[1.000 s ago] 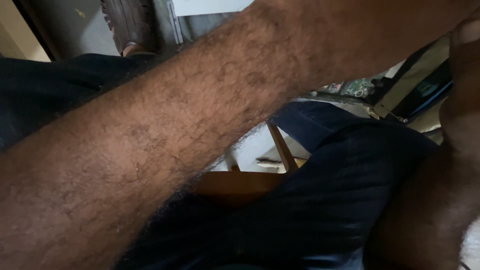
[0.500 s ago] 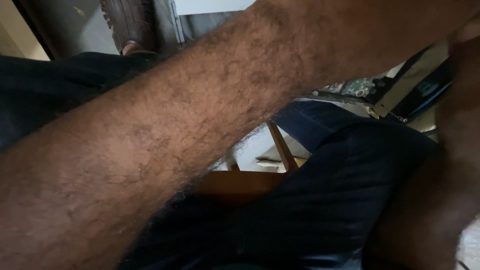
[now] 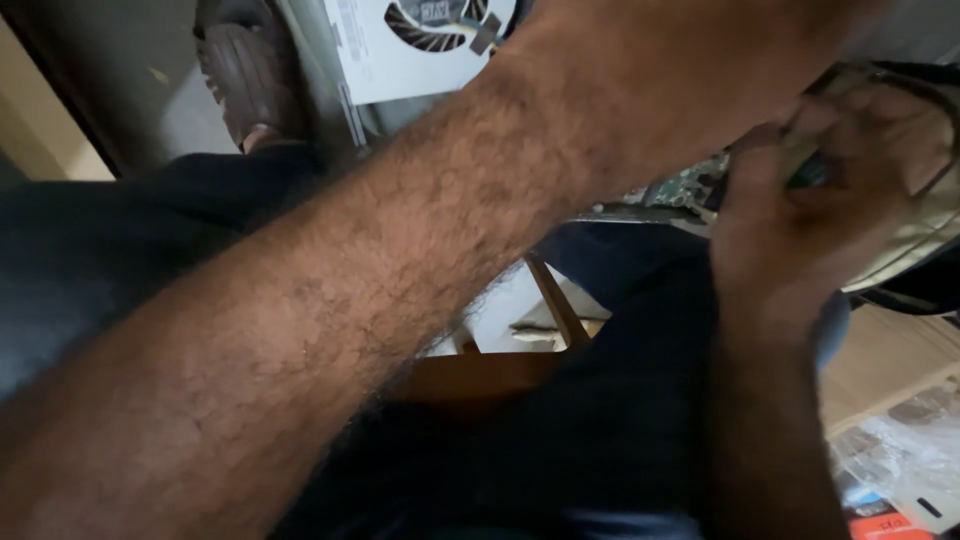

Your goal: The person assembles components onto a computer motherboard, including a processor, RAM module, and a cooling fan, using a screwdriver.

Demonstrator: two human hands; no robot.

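Filling most of the view, left forearm (image 3: 400, 290) crosses diagonally; its hand is out of frame top right, grip can't be told. Right hand (image 3: 810, 210) is now fully in view, up from the edge where it sat before, fingers closed on a beige cable (image 3: 900, 250) beside the green circuit board (image 3: 685, 188). White fan housing (image 3: 420, 50) now visible at top.

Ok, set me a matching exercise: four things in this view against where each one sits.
Things:
1. fan
2. sandal
3. circuit board
4. cardboard

Places:
A. lower right
B. top left
C. top centre, in a white housing
D. just left of the right hand

Pairs: 1-C, 2-B, 3-D, 4-A
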